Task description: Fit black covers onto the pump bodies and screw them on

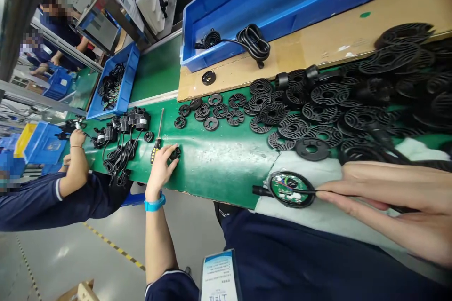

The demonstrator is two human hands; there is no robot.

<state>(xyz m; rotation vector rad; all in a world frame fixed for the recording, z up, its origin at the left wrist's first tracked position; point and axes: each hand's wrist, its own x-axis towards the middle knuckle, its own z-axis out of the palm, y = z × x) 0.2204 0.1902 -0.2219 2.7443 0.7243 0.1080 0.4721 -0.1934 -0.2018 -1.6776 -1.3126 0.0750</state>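
Observation:
My left hand (162, 167), with a blue wristband, reaches to the green bench mat. Its thumb and fingers close around a small black round part (175, 153), which they partly cover. Right beside those fingers lies a screwdriver (156, 146) with a yellow and black handle. My right hand (384, 202) pinches a thin black cable (310, 192) at the edge of a round black housing (271, 183). Inside that open housing a green circuit board (282, 183) with coloured wires shows. The housing rests on a pale cloth (328, 169) at the bench's near edge.
Many patterned black discs (293, 125) are heaped at the right, with smaller round parts (221, 111) left of them. A long blue bin (197, 59) stands behind on cardboard, a coiled cable (252, 42) over its edge. At the left, a co-worker's arm (76, 164) works beside cabled black units (132, 121).

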